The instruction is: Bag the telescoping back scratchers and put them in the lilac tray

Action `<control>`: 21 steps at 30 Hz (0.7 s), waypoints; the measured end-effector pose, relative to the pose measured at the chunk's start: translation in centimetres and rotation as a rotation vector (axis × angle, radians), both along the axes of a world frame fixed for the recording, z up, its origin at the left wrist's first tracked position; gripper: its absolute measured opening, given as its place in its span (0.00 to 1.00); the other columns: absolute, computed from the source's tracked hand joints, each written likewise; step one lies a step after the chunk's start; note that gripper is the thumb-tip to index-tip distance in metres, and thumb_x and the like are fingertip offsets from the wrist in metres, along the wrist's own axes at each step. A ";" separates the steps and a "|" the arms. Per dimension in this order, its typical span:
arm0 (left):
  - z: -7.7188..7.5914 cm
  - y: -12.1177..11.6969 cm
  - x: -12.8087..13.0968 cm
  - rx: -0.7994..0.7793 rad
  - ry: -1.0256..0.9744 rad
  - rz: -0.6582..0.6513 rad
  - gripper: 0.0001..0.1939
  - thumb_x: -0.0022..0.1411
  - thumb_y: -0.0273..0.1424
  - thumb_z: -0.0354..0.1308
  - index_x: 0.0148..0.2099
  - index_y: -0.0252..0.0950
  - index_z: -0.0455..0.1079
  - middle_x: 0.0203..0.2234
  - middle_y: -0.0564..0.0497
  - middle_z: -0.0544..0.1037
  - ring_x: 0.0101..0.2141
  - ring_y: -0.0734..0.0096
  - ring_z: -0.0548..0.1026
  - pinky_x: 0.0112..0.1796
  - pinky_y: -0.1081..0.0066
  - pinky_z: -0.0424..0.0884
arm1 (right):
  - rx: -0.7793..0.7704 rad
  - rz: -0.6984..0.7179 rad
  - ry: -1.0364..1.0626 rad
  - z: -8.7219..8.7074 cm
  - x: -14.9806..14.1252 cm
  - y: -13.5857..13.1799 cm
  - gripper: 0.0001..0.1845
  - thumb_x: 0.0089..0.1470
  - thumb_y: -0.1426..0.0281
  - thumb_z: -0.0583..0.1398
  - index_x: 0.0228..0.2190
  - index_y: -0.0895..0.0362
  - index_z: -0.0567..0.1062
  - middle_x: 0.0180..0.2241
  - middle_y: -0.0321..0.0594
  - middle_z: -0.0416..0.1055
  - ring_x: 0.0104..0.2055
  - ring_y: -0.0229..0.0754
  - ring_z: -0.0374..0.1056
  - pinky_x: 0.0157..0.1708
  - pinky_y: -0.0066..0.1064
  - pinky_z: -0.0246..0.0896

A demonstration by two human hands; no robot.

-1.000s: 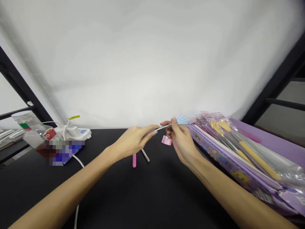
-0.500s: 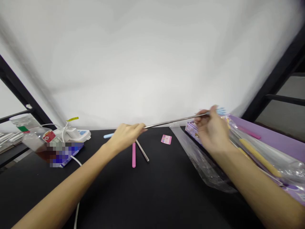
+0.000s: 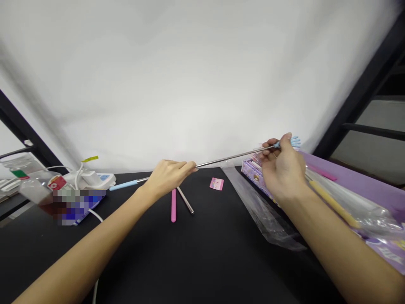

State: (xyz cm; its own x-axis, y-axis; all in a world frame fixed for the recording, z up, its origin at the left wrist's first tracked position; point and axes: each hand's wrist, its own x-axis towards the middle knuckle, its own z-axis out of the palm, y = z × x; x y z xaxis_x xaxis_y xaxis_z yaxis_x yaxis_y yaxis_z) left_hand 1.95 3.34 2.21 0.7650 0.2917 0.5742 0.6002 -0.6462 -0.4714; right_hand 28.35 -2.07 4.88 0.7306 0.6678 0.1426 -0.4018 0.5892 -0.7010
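A telescopic back scratcher (image 3: 232, 158) is held nearly level above the table, with a thin metal rod, a light blue grip at the left end and a blue claw head at the right. My left hand (image 3: 169, 175) is closed around the rod, the grip sticking out to its left. My right hand (image 3: 281, 162) pinches the neck just below the claw head. Under my left hand, on the black table, lie a pink handle (image 3: 174, 207) and a metal rod (image 3: 186, 200); their upper ends are hidden. A small pink card (image 3: 217, 183) lies right of them.
On the right, a purple box (image 3: 348, 173) holds wrapped sticks with yellow grips. A clear plastic sleeve (image 3: 262, 215) lies beside it. At the left are a bottle (image 3: 38, 185), a white power strip (image 3: 104, 180) with a cable, and a blue packet. A white wall stands behind.
More of the blue grip and a piece of rod now show left of my left hand. My right hand remains at the claw end. The view has shifted slightly.
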 end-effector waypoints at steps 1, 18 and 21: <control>-0.1 0.1 -0.2 0.014 -0.007 -0.012 0.16 0.75 0.36 0.42 0.38 0.38 0.68 0.21 0.55 0.76 0.19 0.74 0.70 0.23 0.70 0.50 | -0.004 -0.003 0.004 0.2 0.2 0.0 0.21 0.65 0.60 0.55 0.23 0.57 0.69 0.23 0.33 0.67 0.20 0.30 0.57 0.20 0.24 0.57; -2.2 1.3 -4.4 -0.123 -0.083 0.077 0.16 0.73 0.36 0.45 0.34 0.38 0.67 0.21 0.53 0.75 0.20 0.71 0.71 0.25 0.71 0.55 | -0.052 -0.245 0.223 2.5 3.9 -0.5 0.23 0.66 0.62 0.53 0.20 0.56 0.67 0.24 0.33 0.65 0.21 0.29 0.59 0.21 0.29 0.52; -2.3 1.4 -4.3 -0.134 -0.059 0.141 0.15 0.74 0.36 0.44 0.37 0.38 0.68 0.24 0.52 0.76 0.22 0.70 0.73 0.25 0.72 0.55 | -0.046 -0.246 0.193 2.2 4.1 -0.5 0.27 0.66 0.58 0.51 0.18 0.56 0.65 0.22 0.34 0.63 0.21 0.30 0.58 0.22 0.29 0.52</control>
